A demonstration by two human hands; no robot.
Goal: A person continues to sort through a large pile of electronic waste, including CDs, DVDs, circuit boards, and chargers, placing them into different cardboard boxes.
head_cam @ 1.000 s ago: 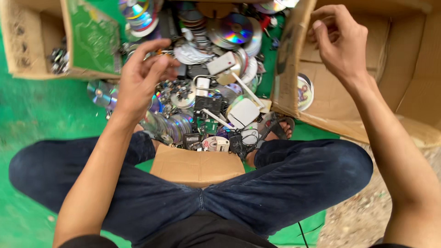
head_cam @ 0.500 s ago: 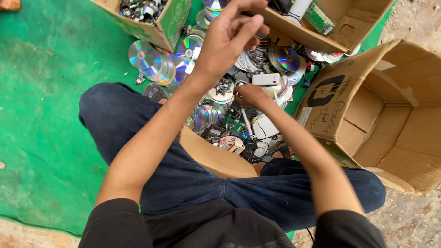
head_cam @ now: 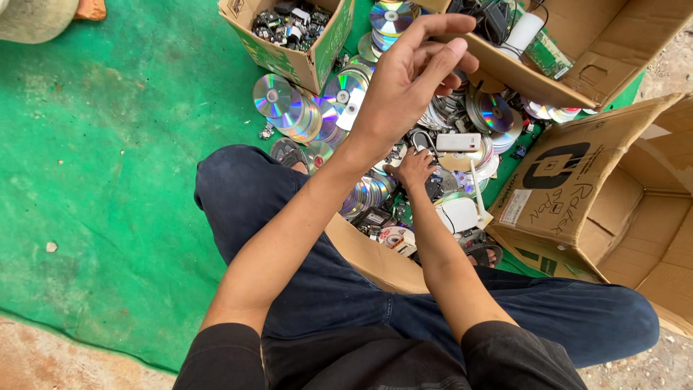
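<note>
1. Discs lie heaped between my knees on the green mat, mixed with small electronic scrap – shiny, thin, overlapping one another like fallen tiles.
2. My left hand hangs raised above the heap, fingers loosely spread and slightly curled, holding nothing that I can see.
3. My right hand is down in the pile, knuckles up, fingertips buried among discs and dark bits; whether it has closed on anything I cannot tell, since the fingers are hidden.
4. Just beside that hand rests a small white box-shaped device, and nearer my leg a white casing with a thin stick leaning across it.
5. I judge the discs light and stiff but slippery – flat faces give no purchase, so the rim or the centre hole is where to pinch. They scratch and can snap if bent, so one should be lifted off its neighbours, not dragged.
6. A carton of dark parts stands at the far left of the heap, an open brown carton lies on its side at my right, and another carton holds cables and a green board beyond
</note>
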